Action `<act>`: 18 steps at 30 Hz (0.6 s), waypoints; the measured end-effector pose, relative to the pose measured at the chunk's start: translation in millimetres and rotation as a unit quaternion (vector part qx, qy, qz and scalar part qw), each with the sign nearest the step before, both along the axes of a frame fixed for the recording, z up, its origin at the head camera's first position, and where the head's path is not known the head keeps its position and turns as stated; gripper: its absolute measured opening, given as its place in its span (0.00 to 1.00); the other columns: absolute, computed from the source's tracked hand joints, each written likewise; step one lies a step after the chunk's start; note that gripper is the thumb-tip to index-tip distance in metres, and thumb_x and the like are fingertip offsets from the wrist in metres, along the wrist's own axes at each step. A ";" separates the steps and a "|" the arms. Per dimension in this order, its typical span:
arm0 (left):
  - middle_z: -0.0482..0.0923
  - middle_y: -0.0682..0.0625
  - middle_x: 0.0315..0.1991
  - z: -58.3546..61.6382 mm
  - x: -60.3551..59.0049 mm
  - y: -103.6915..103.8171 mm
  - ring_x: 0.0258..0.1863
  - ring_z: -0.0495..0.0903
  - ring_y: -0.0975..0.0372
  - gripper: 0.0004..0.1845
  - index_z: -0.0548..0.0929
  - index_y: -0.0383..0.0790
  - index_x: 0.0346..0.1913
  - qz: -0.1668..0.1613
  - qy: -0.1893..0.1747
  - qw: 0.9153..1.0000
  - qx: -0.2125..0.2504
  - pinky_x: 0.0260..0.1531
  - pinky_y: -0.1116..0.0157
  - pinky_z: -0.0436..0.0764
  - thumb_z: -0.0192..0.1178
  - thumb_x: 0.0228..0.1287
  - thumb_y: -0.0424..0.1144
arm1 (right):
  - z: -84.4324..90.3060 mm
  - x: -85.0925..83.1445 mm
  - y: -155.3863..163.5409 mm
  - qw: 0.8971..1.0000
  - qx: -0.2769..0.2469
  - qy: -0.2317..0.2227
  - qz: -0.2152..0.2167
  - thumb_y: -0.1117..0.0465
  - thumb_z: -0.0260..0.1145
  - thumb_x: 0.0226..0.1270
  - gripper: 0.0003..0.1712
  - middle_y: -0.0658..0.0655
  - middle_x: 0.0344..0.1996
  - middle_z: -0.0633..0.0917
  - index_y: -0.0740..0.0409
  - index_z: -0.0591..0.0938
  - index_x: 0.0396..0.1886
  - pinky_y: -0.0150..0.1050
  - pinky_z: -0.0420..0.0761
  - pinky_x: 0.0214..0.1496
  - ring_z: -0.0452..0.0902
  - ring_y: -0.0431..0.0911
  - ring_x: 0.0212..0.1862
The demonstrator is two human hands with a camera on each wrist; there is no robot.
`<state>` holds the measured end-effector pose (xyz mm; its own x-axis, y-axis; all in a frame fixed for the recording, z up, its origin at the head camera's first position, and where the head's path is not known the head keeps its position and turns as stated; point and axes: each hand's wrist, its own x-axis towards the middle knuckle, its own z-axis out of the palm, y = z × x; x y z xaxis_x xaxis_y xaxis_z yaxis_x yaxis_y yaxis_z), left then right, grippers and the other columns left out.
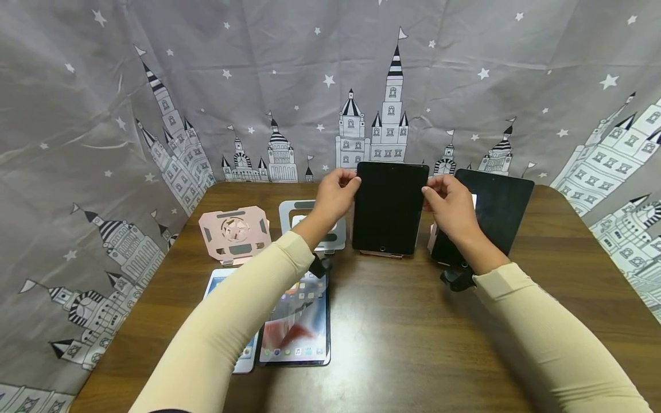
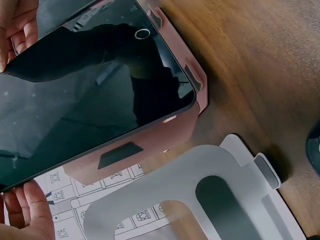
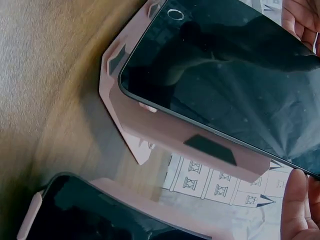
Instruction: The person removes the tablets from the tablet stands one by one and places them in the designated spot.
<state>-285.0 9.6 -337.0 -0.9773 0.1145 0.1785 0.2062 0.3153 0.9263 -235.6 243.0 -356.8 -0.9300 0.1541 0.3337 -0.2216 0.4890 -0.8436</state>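
A dark-screened tablet (image 1: 389, 206) stood propped on a pink stand (image 2: 150, 137) near the bench's (image 1: 413, 344) far edge. The left hand (image 1: 334, 195) pinched its left edge in a clenched grip; the right hand (image 1: 450, 207) grasped its right edge.

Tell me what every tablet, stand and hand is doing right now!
Middle tablet: screen dark, upright on a pink stand.
Left hand: pinches its left edge.
Right hand: pinches its right edge.
Right tablet: dark, propped upright.
Two near tablets: lit, lying flat.
Empty pink stand: holds nothing.
Silver stand: holds nothing.
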 end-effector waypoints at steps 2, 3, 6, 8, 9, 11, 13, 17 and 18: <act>0.79 0.45 0.39 1.8 3.5 -1.5 0.37 0.77 0.60 0.09 0.81 0.31 0.47 -0.004 -0.002 1.000 0.014 0.38 0.67 0.79 0.59 0.71 0.35 | 1.5 2.1 -0.6 1.000 -0.008 -0.002 0.005 0.63 0.60 0.75 0.12 0.63 0.33 0.79 0.69 0.75 0.48 0.28 0.82 0.32 0.80 0.48 0.31; 0.79 0.45 0.38 2.3 5.2 -2.4 0.37 0.76 0.60 0.09 0.81 0.32 0.46 -0.005 -0.004 1.000 0.019 0.38 0.68 0.79 0.59 0.71 0.35 | 2.1 3.5 -0.9 1.000 -0.010 -0.004 0.007 0.63 0.60 0.75 0.12 0.63 0.33 0.79 0.70 0.75 0.48 0.28 0.82 0.32 0.80 0.48 0.31; 0.78 0.46 0.36 1.8 10.6 -6.8 0.35 0.76 0.61 0.08 0.81 0.32 0.44 -0.009 -0.014 0.999 0.036 0.37 0.67 0.80 0.60 0.71 0.35 | 2.9 6.8 -3.7 1.000 -0.014 -0.007 0.013 0.64 0.60 0.74 0.12 0.63 0.33 0.79 0.70 0.75 0.48 0.31 0.83 0.33 0.80 0.48 0.31; 0.77 0.47 0.36 -0.1 13.2 -9.7 0.33 0.76 0.61 0.07 0.80 0.32 0.43 -0.012 -0.021 0.999 0.045 0.36 0.67 0.81 0.60 0.71 0.35 | 2.8 8.8 -5.7 1.000 -0.012 -0.009 0.015 0.64 0.60 0.74 0.12 0.63 0.33 0.79 0.70 0.75 0.48 0.32 0.84 0.34 0.79 0.47 0.30; 0.77 0.47 0.36 -1.1 14.8 -11.4 0.33 0.76 0.61 0.07 0.80 0.33 0.43 -0.011 -0.023 0.999 0.048 0.36 0.67 0.81 0.60 0.71 0.35 | 2.7 10.0 -6.8 1.000 -0.010 -0.011 0.017 0.64 0.60 0.74 0.12 0.62 0.33 0.79 0.70 0.75 0.48 0.33 0.84 0.34 0.79 0.46 0.30; 0.77 0.46 0.35 -3.7 17.3 -14.5 0.32 0.76 0.61 0.07 0.80 0.32 0.43 -0.012 -0.027 0.998 0.054 0.36 0.66 0.81 0.59 0.71 0.35 | 2.4 12.5 -9.1 1.000 -0.003 -0.016 0.018 0.64 0.60 0.75 0.11 0.61 0.33 0.79 0.69 0.75 0.49 0.34 0.84 0.35 0.78 0.44 0.30; 0.76 0.46 0.36 -6.5 20.1 -17.9 0.33 0.77 0.60 0.07 0.79 0.32 0.44 -0.011 -0.035 0.997 0.064 0.37 0.66 0.82 0.59 0.71 0.35 | 1.4 14.5 -11.3 1.000 0.002 -0.020 0.023 0.63 0.60 0.75 0.12 0.61 0.34 0.80 0.68 0.75 0.49 0.37 0.85 0.36 0.78 0.44 0.30; 0.76 0.45 0.37 -11.9 25.7 -24.2 0.34 0.78 0.60 0.07 0.79 0.31 0.44 -0.012 -0.051 0.996 0.077 0.39 0.63 0.84 0.59 0.72 0.34 | -1.5 19.8 -14.5 0.999 0.014 -0.033 0.032 0.62 0.60 0.75 0.12 0.62 0.35 0.80 0.67 0.76 0.49 0.40 0.85 0.36 0.80 0.46 0.31; 0.76 0.45 0.37 -13.0 27.0 -25.5 0.34 0.78 0.60 0.07 0.79 0.31 0.44 -0.012 -0.052 0.996 0.077 0.40 0.62 0.84 0.59 0.72 0.33 | -2.5 21.2 -15.0 0.999 0.018 -0.037 0.035 0.61 0.60 0.76 0.12 0.62 0.35 0.80 0.67 0.76 0.49 0.40 0.85 0.36 0.80 0.48 0.31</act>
